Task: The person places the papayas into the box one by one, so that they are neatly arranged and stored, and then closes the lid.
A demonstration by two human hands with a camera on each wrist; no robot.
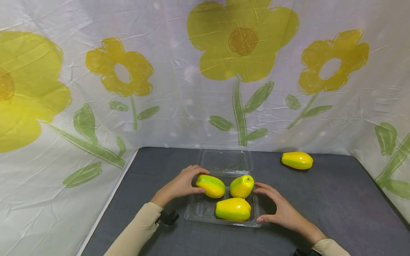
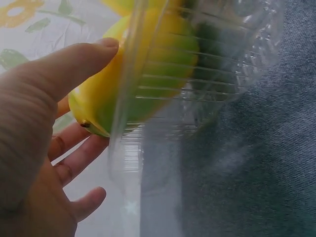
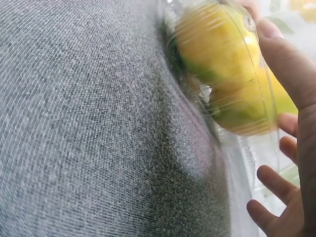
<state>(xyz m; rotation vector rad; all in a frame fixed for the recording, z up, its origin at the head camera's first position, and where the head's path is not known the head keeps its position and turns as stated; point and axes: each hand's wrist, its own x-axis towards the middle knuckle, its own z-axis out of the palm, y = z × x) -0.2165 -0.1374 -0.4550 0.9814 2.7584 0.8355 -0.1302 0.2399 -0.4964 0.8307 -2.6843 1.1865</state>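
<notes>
My left hand (image 1: 183, 183) holds a yellow-green papaya (image 1: 211, 186) between thumb and fingers, at the left of a clear plastic clamshell box (image 1: 200, 213). Through the box wall, the left wrist view shows this papaya (image 2: 158, 74), with the thumb (image 2: 74, 61) on its near side. Two more papayas lie in the box: one at the back right (image 1: 242, 186), another along the front (image 1: 234, 209). My right hand (image 1: 283, 211) rests at the box's right side with fingers spread. In the right wrist view its thumb (image 3: 289, 64) touches the box rim.
The box's clear lid (image 1: 225, 160) is folded back, away from me. Another papaya (image 1: 297, 160) lies at the back right of the dark grey table (image 1: 320, 199). Behind the table hangs a white cloth (image 1: 179, 106) printed with yellow flowers.
</notes>
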